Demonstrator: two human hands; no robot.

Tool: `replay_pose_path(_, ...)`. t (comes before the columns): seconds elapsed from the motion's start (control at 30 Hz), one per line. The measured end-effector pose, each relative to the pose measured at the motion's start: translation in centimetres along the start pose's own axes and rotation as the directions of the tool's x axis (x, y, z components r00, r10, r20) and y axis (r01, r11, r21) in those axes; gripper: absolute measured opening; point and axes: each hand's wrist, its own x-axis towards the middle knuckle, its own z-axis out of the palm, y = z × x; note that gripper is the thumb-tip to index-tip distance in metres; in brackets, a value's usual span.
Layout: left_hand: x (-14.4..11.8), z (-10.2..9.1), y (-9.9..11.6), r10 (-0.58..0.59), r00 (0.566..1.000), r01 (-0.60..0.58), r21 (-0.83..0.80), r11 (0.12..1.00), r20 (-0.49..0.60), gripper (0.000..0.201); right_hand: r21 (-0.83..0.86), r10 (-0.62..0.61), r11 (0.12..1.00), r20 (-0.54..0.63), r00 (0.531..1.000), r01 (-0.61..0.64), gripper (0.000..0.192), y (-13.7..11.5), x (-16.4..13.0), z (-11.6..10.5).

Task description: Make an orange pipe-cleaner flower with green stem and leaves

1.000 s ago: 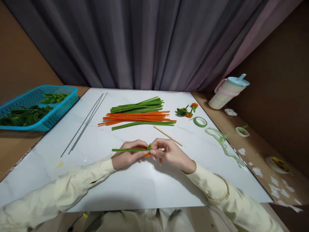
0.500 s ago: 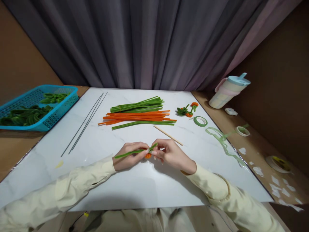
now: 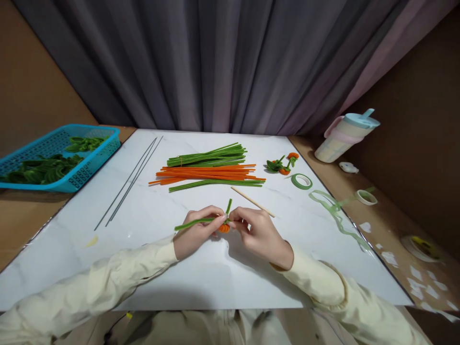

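Note:
My left hand [image 3: 197,230] is closed in a pinch on a green pipe cleaner [image 3: 190,223] and the coiled orange pipe-cleaner piece [image 3: 224,229] below it. One long end of the green stem points left across my fingers; a short end stands up between my hands. Thumb and finger of my right hand [image 3: 259,235] pinch at the same joint, just right of the orange coil. My fingertips partly hide where green and orange meet. Beyond my hands lie orange pipe cleaners [image 3: 204,173], a bundle of green pipe cleaners [image 3: 208,155] and a wooden stick [image 3: 251,201].
Finished orange-and-green pieces [image 3: 283,165] lie near green tape [image 3: 302,181] at the right. A loose tape strip [image 3: 338,218] trails over the table edge. A cup [image 3: 345,136] stands far right. Thin wires [image 3: 131,184] and a blue basket [image 3: 64,184] with green loops are leftward.
The short green end has swung from leaning right to nearly upright. More of the orange coil shows below my fingers. The whole view has shifted slightly.

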Motion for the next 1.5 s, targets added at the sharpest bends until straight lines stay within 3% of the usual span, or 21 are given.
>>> replay_pose_path(0.1, 0.1, -0.2, 0.2, -0.039, 0.999, 0.04, -0.029, 0.999, 0.025, 0.023, -0.205, -0.236, 0.951, 0.007, 0.972, 0.233, 0.019, 0.2, -0.1, -0.2)
replay_pose_path(0.17, 0.2, -0.3, 0.5, -0.043, 0.998, 0.047, -0.06, 0.997, 0.053, 0.022, -0.397, -0.415, 0.821, 0.08, 0.906, 0.411, 0.021, 0.1, 0.0, -0.5)
replay_pose_path(0.27, 0.2, -0.2, 0.8, -0.036, 0.995, 0.046, -0.098, 0.994, 0.095, 0.021, -0.623, -0.654, 0.454, 0.252, 0.713, 0.637, 0.024, 0.1, 0.2, -1.0)
replay_pose_path(0.33, 0.1, -0.1, 0.9, -0.017, 0.995, 0.025, -0.081, 0.996, 0.096, 0.02, -0.677, -0.76, 0.233, 0.321, 0.565, 0.698, 0.02, 0.4, 0.3, -1.4)
replay_pose_path(0.4, -0.2, 0.0, 0.9, 0.026, 0.997, -0.025, -0.016, 1.0, 0.067, 0.018, -0.699, -0.832, 0.095, 0.335, 0.441, 0.709, 0.016, 1.1, 0.4, -1.7)
replay_pose_path(0.47, -0.6, 0.0, 0.6, 0.117, 0.993, -0.118, 0.091, 0.989, 0.013, 0.016, -0.685, -0.859, 0.059, 0.336, 0.387, 0.726, 0.015, 1.9, 0.4, -1.9)
replay_pose_path(0.5, -0.8, 0.1, 0.5, 0.185, 0.982, -0.18, 0.152, 0.972, -0.02, 0.015, -0.661, -0.856, 0.093, 0.329, 0.399, 0.745, 0.016, 2.2, 0.4, -2.0)
replay_pose_path(0.53, -0.9, 0.0, 0.3, 0.259, 0.965, -0.243, 0.211, 0.947, -0.052, 0.014, -0.629, -0.845, 0.174, 0.3, 0.443, 0.758, 0.016, 2.5, 0.4, -2.0)
replay_pose_path(0.6, -1.0, 0.0, -0.1, 0.397, 0.912, -0.348, 0.313, 0.883, -0.105, 0.01, -0.531, -0.762, 0.467, 0.164, 0.626, 0.707, 0.016, 2.5, 0.2, -1.9)
replay_pose_path(0.67, -1.0, -0.1, -0.5, 0.506, 0.852, -0.423, 0.393, 0.817, -0.136, 0.007, -0.347, -0.509, 0.805, 0.01, 0.86, 0.481, 0.016, 2.0, -0.1, -1.7)
replay_pose_path(0.7, -1.0, -0.1, -0.7, 0.556, 0.819, -0.457, 0.428, 0.78, -0.14, 0.006, -0.227, -0.333, 0.919, -0.009, 0.943, 0.322, 0.018, 1.6, -0.2, -1.5)
replay_pose_path(0.73, -1.0, -0.1, -0.9, 0.611, 0.78, -0.496, 0.464, 0.734, -0.133, 0.005, -0.118, -0.154, 0.981, 0.029, 0.988, 0.156, 0.023, 1.0, -0.3, -1.3)
replay_pose_path(0.8, -0.9, -0.1, -1.2, 0.713, 0.694, -0.568, 0.531, 0.629, -0.103, 0.008, 0.031, 0.106, 0.993, 0.163, 0.981, -0.112, 0.033, -0.2, -0.5, -1.0)
replay_pose_path(0.87, -0.7, -0.2, -1.4, 0.782, 0.62, -0.615, 0.58, 0.534, -0.063, 0.012, 0.095, 0.226, 0.963, 0.235, 0.945, -0.254, 0.035, -1.2, -0.5, -0.8)
replay_pose_path(0.93, -0.6, -0.3, -1.6, 0.817, 0.576, -0.643, 0.602, 0.474, -0.027, 0.013, 0.118, 0.268, 0.946, 0.245, 0.932, -0.303, 0.033, -1.9, -0.5, -0.7)
replay_pose_path(1.03, -0.4, -0.3, -1.8, 0.834, 0.551, -0.675, 0.602, 0.427, 0.028, 0.016, 0.067, 0.274, 0.953, 0.216, 0.937, -0.294, 0.027, -2.3, -0.7, -0.4)
replay_pose_path(1.17, -0.4, -0.2, -1.8, 0.823, 0.566, -0.675, 0.599, 0.432, 0.045, 0.015, -0.034, 0.226, 0.974, 0.164, 0.96, -0.224, 0.022, -2.1, -0.8, 0.1)
replay_pose_path(1.37, -1.1, 0.1, -1.2, 0.724, 0.689, -0.592, 0.551, 0.588, -0.033, 0.007, -0.004, 0.012, 1.0, 0.07, 0.997, -0.011, 0.017, -1.5, -1.2, 0.4)
replay_pose_path(1.5, -1.3, 0.0, -1.0, 0.749, 0.662, -0.639, 0.519, 0.568, -0.005, 0.01, 0.013, -0.071, 0.997, 0.061, 0.996, 0.07, 0.014, -1.0, -1.5, 0.5)
